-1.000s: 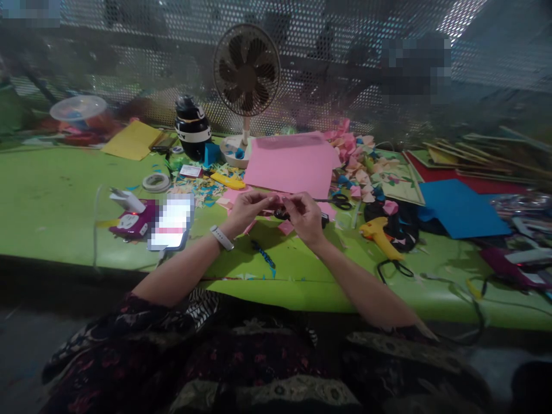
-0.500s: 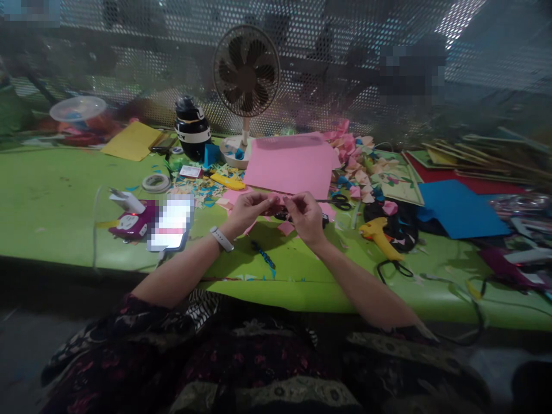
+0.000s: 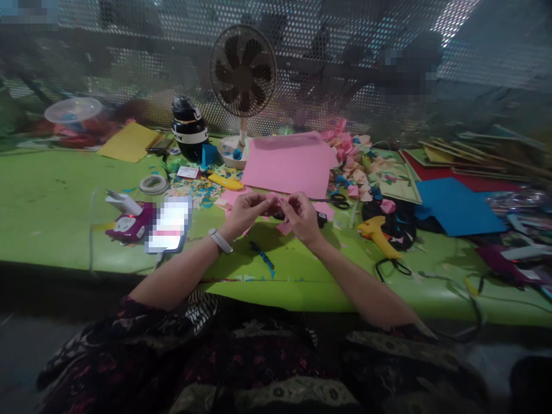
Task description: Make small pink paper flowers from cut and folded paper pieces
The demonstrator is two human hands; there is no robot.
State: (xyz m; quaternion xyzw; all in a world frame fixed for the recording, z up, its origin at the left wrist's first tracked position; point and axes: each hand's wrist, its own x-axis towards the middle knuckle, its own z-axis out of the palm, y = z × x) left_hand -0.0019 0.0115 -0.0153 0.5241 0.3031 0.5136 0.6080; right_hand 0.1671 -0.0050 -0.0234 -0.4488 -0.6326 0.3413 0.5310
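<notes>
My left hand and my right hand meet above the green table, fingers pinched together on a small pink paper piece held between them. A white watch sits on my left wrist. A large pink paper sheet lies flat just behind my hands. Small pink scraps lie on the table under my hands. Black scissors rest to the right of my right hand.
A phone and a purple pouch lie at the left. A small fan, a black helmet-shaped thing, tape and paper scraps are behind. A yellow glue gun, blue paper and folded paper flowers are at the right.
My hands stay together on the pink piece; the fingers have shifted slightly. The whole view has drifted a little left.
</notes>
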